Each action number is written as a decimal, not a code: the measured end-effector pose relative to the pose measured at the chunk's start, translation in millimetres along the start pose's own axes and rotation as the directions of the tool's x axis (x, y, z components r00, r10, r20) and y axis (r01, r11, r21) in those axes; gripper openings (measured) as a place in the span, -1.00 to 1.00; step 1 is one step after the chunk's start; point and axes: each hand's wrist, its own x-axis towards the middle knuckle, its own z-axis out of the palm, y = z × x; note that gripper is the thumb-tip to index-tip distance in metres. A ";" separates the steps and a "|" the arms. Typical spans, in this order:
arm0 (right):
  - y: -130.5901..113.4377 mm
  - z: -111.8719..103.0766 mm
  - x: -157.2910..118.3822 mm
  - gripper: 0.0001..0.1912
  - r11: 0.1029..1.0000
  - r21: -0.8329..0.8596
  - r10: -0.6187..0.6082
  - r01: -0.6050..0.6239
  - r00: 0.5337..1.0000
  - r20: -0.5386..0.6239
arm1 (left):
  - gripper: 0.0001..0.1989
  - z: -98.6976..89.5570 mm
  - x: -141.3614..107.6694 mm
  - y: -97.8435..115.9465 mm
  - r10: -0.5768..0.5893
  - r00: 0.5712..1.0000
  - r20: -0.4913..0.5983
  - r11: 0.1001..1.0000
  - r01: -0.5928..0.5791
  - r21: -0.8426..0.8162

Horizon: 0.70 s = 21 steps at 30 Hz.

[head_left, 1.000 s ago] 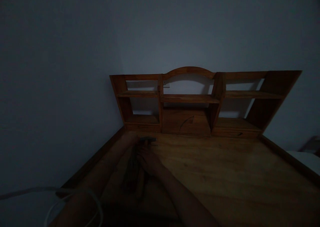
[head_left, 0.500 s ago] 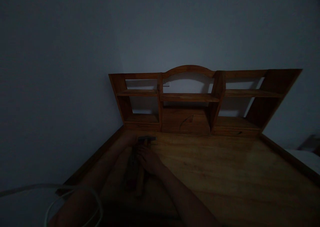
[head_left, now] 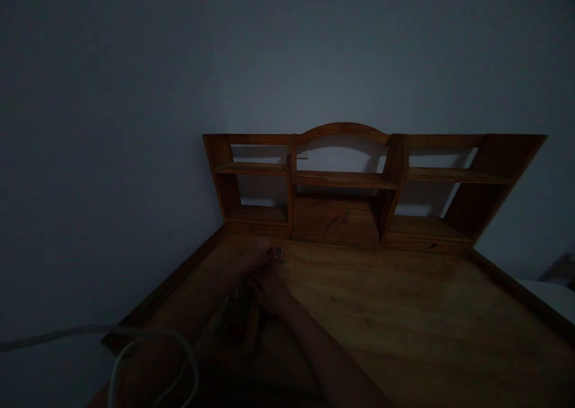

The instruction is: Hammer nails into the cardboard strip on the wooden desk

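A hammer lies pointing away from me on the left of the wooden board; its pale wooden handle (head_left: 252,330) shows low down, and one metal end of the hammer head (head_left: 279,251) sticks out. My left hand (head_left: 260,253) is closed over that head, hiding most of it. Just nearer, my right hand (head_left: 269,291) rests across the upper handle with curled fingers; what they grip is too dark to make out. Left of the handle is a dark tool with a reddish part (head_left: 234,318), its kind unclear.
The wooden board (head_left: 381,312) has raised side rails (head_left: 171,276). At its far end stands a wooden shelf unit (head_left: 344,180) against the wall. A pale cable (head_left: 90,330) loops across the lower left, in front of my left arm. The room is very dim.
My left hand has moved right and come over the hammer head, covering most of it. The right hand stays almost in place. The view has shifted slightly.
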 end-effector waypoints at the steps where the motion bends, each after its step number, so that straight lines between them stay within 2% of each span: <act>1: -0.6 -0.9 0.0 -0.61 1.000 0.004 -0.004 0.004 1.000 0.000 | -0.79 4.2 1.8 1.9 0.000 1.000 -0.001 1.000 0.000 0.019; 7: -0.3 -0.1 -0.8 -0.54 1.000 0.024 -0.002 0.002 1.000 -0.008 | -0.77 11.1 -2.5 12.7 0.038 0.999 -0.030 0.991 -0.034 0.132; 11: 1.8 1.8 -1.3 -0.59 0.999 0.033 0.012 -0.012 1.000 0.000 | -0.83 5.2 -7.1 18.1 0.030 1.000 0.003 0.990 -0.030 0.140; 15: 3.4 3.2 -0.2 -0.62 0.999 0.037 0.007 -0.007 1.000 -0.009 | -0.79 -9.0 -6.9 15.1 -0.016 1.000 -0.027 0.987 0.020 0.159; 18: 4.5 4.6 0.2 -0.63 0.999 0.037 -0.003 0.004 1.000 -0.022 | -0.69 -25.6 -8.4 2.9 -0.160 0.987 -0.029 0.974 0.163 0.160; 21: 6.1 6.2 -0.7 -0.61 0.999 0.036 0.001 0.000 1.000 -0.031 | -0.62 -39.7 -15.1 -14.8 -0.318 0.948 0.028 0.942 0.313 0.121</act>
